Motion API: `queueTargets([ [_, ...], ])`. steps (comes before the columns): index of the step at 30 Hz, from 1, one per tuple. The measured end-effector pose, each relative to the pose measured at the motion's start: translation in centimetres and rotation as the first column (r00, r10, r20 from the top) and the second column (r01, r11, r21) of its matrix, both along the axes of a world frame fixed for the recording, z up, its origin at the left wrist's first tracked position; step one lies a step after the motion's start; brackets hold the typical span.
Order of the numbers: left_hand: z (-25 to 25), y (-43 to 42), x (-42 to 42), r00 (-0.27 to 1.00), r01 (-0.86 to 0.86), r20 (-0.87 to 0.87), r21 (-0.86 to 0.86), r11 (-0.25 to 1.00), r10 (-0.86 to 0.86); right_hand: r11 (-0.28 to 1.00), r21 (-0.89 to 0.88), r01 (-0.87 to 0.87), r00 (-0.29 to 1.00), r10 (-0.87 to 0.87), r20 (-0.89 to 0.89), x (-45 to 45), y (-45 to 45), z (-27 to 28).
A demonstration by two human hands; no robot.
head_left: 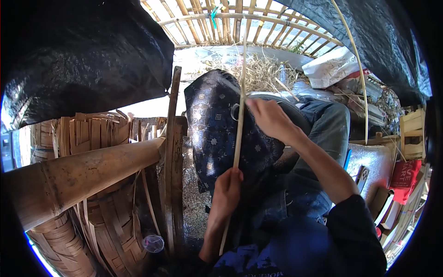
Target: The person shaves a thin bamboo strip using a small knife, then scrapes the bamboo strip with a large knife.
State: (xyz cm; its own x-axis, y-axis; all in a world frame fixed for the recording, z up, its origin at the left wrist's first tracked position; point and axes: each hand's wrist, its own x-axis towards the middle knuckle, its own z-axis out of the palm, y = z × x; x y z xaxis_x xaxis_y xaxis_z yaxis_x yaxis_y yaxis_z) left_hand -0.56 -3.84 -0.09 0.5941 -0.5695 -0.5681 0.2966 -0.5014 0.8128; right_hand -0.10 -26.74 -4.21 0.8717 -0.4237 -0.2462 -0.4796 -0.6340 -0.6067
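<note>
Bamboo strip (239,138) runs through the closed left hand (226,195) — the right hand (271,119), stretched forward, meets it higher, grip unclear.

- thick brown bamboo pole (101,171), left, slanting up toward dark upright wooden post (174,115)
- woven brown bamboo baskets (113,235), below pole
- clear round plastic cup (153,243), lower left
- black plastic sheet (92,60), upper left
- curved tan bamboo-slat fence (230,21), teal tie (213,16) on it
- pale dry shavings heap (263,76), clear plastic bottle (282,73) at its right
- white sack (325,71), farther right
- red bag with pale lettering (404,179), far right
</note>
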Motion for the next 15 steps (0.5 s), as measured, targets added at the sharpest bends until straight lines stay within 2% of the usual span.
queueTargets([
  [2,0.7,0.1,1.4,0.963,-0.109,-0.247,-0.001,0.994,0.105,0.996,-0.060,-0.073,0.996,0.069,-0.060,-1.2,-0.7,0.0],
  [3,1.1,-0.1,1.9,0.934,-0.168,-0.318,0.021,0.986,0.166,0.983,-0.179,0.035,0.956,0.020,0.293,-1.6,-0.3,0.5],
  [4,0.7,0.2,2.5,0.933,-0.178,-0.314,0.024,0.984,0.177,0.954,-0.241,0.177,0.789,0.009,0.614,-2.1,0.2,0.9],
  [5,0.0,0.6,3.2,0.854,-0.290,-0.476,-0.101,0.952,0.209,0.894,-0.445,0.046,0.797,0.236,0.556,-3.0,0.6,0.9],
  [6,-0.3,1.0,3.7,0.753,-0.410,-0.625,-0.201,0.890,0.206,0.900,-0.434,0.042,0.793,0.234,0.562,-3.3,1.5,1.5],
  [7,-0.3,0.9,3.9,0.708,-0.436,-0.674,-0.183,0.881,0.211,0.984,-0.164,-0.070,0.895,0.134,0.425,-3.5,2.1,2.4],
  [8,-0.4,1.0,3.8,0.710,-0.440,-0.669,-0.180,0.880,0.218,0.984,0.131,-0.123,0.965,0.088,0.246,-3.6,2.5,2.9],
  [10,-0.7,0.9,3.5,0.647,-0.486,-0.730,-0.173,0.856,0.220,0.974,0.136,-0.179,0.965,0.147,0.216,-3.2,3.2,2.3],
  [13,-0.9,1.0,3.2,0.644,-0.495,-0.730,-0.167,0.853,0.231,0.975,0.046,-0.217,0.958,0.204,0.202,-3.0,3.6,1.7],
  [15,-1.1,1.1,2.9,0.646,-0.494,-0.724,-0.156,0.855,0.241,0.957,-0.016,-0.291,0.948,0.291,0.128,-2.6,3.4,1.7],
])
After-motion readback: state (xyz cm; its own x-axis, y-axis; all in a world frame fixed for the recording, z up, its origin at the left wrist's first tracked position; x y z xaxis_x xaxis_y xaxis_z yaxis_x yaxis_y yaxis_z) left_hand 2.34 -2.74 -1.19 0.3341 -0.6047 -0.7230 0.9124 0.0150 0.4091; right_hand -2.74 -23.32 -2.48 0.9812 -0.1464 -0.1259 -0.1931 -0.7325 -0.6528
